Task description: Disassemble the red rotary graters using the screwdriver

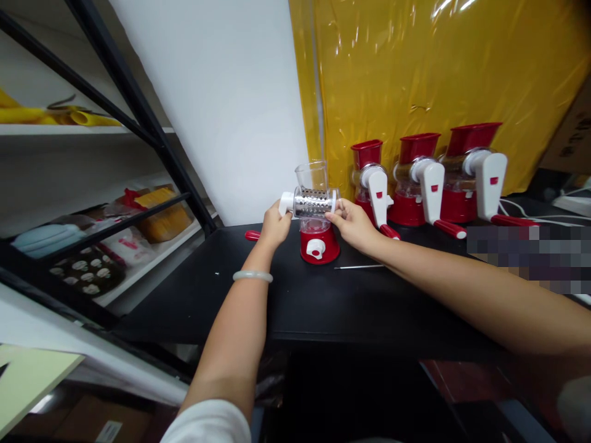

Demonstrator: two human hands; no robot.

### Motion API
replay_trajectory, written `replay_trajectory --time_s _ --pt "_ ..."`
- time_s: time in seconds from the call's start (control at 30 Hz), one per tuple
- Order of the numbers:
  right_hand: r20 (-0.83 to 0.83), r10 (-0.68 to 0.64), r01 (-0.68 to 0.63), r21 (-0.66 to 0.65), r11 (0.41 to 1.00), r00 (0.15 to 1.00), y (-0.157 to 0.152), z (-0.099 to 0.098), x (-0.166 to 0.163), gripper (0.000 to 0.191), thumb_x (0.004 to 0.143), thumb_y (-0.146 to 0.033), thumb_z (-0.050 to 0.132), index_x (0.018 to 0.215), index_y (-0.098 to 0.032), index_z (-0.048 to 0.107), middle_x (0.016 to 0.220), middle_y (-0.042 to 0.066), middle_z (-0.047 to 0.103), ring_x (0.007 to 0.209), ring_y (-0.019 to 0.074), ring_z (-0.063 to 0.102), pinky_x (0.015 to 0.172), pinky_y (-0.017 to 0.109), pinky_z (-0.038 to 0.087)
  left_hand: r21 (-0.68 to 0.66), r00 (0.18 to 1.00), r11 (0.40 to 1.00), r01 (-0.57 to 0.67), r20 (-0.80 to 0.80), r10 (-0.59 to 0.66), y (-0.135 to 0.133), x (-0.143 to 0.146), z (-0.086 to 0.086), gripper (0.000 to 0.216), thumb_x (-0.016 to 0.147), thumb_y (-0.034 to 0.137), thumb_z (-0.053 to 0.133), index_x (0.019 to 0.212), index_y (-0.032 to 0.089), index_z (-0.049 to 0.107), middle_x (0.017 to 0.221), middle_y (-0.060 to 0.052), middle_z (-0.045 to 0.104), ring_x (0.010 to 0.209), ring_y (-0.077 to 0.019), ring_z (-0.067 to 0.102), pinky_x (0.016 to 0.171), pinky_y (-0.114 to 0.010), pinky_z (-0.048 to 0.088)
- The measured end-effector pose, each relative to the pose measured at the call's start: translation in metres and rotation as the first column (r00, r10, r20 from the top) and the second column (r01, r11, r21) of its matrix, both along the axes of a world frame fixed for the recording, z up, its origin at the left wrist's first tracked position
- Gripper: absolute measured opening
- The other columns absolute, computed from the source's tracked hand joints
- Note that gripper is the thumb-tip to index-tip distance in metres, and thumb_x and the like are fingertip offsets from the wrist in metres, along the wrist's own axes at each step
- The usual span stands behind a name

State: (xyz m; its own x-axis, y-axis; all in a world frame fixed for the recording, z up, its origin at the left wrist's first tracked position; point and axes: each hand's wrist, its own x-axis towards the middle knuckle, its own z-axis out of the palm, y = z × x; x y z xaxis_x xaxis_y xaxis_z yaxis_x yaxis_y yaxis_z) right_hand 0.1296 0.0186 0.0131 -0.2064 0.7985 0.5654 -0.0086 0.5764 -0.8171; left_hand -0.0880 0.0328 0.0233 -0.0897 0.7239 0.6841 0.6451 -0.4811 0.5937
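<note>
Grater (pixel 317 226), one: upright on table (pixel 300 301); perforated drum (pixel 313 202) crosswise in it. Left hand (pixel 276 226): fingers closed on crank (pixel 287 201). Right hand (pixel 354 226): fingers pinching grater's right end. Step, seemingly: adjusting drum and crank. Next move probably calls for level alignment.

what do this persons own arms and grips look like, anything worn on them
The left grip and right grip are human and gloveless. The left arm wears a smooth, pale, rounded bangle near the wrist and a short white sleeve. The right forearm is bare.
</note>
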Motion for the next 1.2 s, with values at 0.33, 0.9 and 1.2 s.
replay_trajectory --time_s 0.33,0.9,1.2 --pt "-0.038 0.019 -0.019 -0.021 1.0 0.999 0.003 0.001 -0.001 0.018 0.076 -0.035 0.064 0.079 -0.021 0.053 0.059 -0.006 0.048 0.059 0.0126 0.045 0.064 0.03 0.036 -0.064 0.993 0.998 0.024 0.118 -0.016 0.007 0.001 -0.005 0.012 0.075 0.019 0.056 0.085 0.016 0.064 0.074 -0.003 0.065 0.074 -0.0194 0.061 0.069 -0.03 0.05" --pt "-0.147 0.38 -0.403 -0.179 0.898 0.913 0.016 0.013 0.005 0.034 0.061 -0.036 0.085 0.085 -0.018 0.068 0.085 0.005 0.076 0.085 0.0196 0.07 0.096 0.045 0.05 -0.173 0.986 0.972 0.158 -0.031 -0.166 -0.008 -0.001 0.026 0.053 0.063 0.006 0.05 0.114 0.021 0.055 0.064 0.006 0.059 0.046 -0.0117 0.051 0.05 -0.024 0.043" --pt "-0.201 0.32 -0.355 -0.173 0.919 0.926 0.015 0.005 -0.001 0.026 0.07 -0.031 0.079 0.089 -0.018 0.068 0.087 0.005 0.075 0.086 0.0189 0.07 0.095 0.042 0.051 -0.172 0.967 0.952 0.253 0.087 -0.241 0.004 -0.008 0.016 0.047 0.064 0.01 0.051 0.11 0.021 0.049 0.06 0.007 0.052 0.046 -0.0113 0.047 0.048 -0.023 0.038"
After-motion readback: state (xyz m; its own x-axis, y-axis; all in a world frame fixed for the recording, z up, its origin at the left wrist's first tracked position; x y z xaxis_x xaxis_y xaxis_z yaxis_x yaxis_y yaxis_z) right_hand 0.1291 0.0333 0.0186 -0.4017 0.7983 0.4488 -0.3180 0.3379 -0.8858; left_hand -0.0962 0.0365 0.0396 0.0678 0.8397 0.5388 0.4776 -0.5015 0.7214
